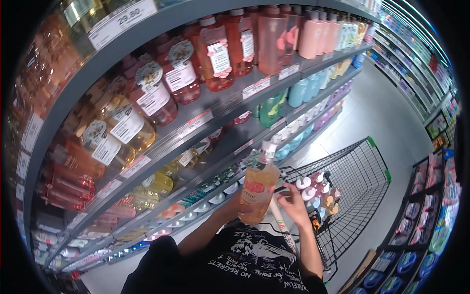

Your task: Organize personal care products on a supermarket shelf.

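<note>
A clear plastic bottle (260, 183) of amber liquid, with a rose on its label and a pale cap, is held in front of my chest. My left hand (237, 206) grips it around its lower part, partly hidden behind the bottle. To the right of the bottle is my right hand (293, 204), with its fingers bent and apart and nothing seen in them. Below that hand runs the pale handle bar (279, 217) of a wire shopping cart (361, 183). Several pump bottles (312, 187) with white, pink and tan tops stand in the near end of the cart.
Shelving (224, 110) curves along my left, filled with red bottles (216, 62), amber bottles (128, 121) and pink pump bottles (310, 36), with price tags (194, 123) on its edges. At right, a low rack (407, 220) holds packaged goods. Tiled floor (371, 99) lies beyond the cart.
</note>
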